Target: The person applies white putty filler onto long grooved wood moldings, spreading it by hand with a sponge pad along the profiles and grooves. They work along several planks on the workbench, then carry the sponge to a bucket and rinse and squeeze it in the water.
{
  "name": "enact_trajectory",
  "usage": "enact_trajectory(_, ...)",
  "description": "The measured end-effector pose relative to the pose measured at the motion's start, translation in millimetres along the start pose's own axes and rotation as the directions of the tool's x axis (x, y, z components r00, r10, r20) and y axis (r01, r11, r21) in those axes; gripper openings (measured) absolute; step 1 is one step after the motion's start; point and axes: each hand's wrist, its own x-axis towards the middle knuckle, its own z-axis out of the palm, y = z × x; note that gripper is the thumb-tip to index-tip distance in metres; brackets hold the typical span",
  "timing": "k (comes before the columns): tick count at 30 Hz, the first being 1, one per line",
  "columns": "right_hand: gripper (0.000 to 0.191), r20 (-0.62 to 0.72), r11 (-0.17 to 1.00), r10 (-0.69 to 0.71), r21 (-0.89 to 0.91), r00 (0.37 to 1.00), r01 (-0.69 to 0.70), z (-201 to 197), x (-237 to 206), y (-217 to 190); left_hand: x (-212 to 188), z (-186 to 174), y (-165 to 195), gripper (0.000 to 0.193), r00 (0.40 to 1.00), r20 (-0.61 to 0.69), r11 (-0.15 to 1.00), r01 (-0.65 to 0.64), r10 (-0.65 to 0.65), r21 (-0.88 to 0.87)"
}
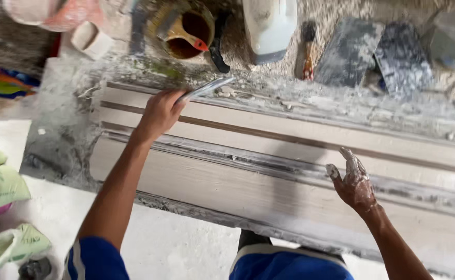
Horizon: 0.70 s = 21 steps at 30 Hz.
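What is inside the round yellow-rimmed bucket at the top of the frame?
The bucket holds a brownish liquid or residue, with an orange-tipped handle resting on its rim. Its bottom is dark, and its left side is covered by a leaning flat tool.

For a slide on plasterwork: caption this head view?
Left hand holds a metal blade over a long plaster moulding; plaster-coated right hand hovers open.

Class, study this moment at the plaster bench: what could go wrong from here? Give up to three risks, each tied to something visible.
1. The left hand holds a thin metal blade over the long white moulded plaster strip; a slip might gouge its ridges.
2. The plaster-coated right hand hovers near the strip and could smear it.
3. The brown bucket stands close to the bench edge and might be knocked.
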Motion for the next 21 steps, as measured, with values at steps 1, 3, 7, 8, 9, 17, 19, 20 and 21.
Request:
enact_trajectory(1,0.071,0.018,0.997,0.078,0.024,0.997,-0.078,-2.0,-17.9,-9.5,16.6,11.0,-8.4,0.026,0.996,0.034,0.996,-0.083,0.083,0.011)
enact_trajectory(3,0.07,0.046,0.974,0.211,0.07,0.976,-0.214,-3.0,-43.3,-26.0,38.4,35.8,-22.4,0.022,0.966,0.078,0.967,-0.251,0.248,0.035)
enact_trajectory(7,0.065,0.04,0.953,0.3,0.029,0.953,-0.302,-6.0,-80.9,-42.9,36.5,76.1,-39.1,0.025,0.944,0.141,0.95,-0.308,0.299,0.043)
enact_trajectory(8,0.064,0.024,0.95,0.311,0.025,0.95,-0.311,-5.9,-86.7,-45.4,31.5,82.2,-41.9,0.025,0.925,0.149,0.932,-0.359,0.348,0.053)
enact_trajectory(9,0.064,0.008,0.948,0.319,0.019,0.948,-0.319,-4.9,-91.7,-47.9,26.1,86.5,-44.0,0.025,0.905,0.157,0.911,-0.408,0.395,0.062)
enact_trajectory(17,0.061,-0.02,0.942,0.322,0.105,0.947,-0.318,10.7,-98.5,-71.7,25.1,76.0,-36.0,0.031,0.885,0.293,0.932,-0.358,0.361,-0.066)
enact_trajectory(19,0.06,-0.047,0.947,0.306,0.12,0.951,-0.298,10.7,-96.3,-76.4,40.0,70.5,-27.5,0.028,0.894,0.322,0.949,-0.275,0.311,-0.155)
enact_trajectory(20,0.06,-0.071,0.954,0.284,0.122,0.956,-0.274,9.8,-94.9,-78.0,49.4,69.1,-22.6,0.026,0.895,0.336,0.952,-0.236,0.292,-0.197)
enact_trajectory(21,0.059,-0.096,0.96,0.265,0.118,0.959,-0.253,8.7,-94.3,-79.7,58.9,69.3,-17.1,0.025,0.895,0.351,0.95,-0.197,0.276,-0.243)
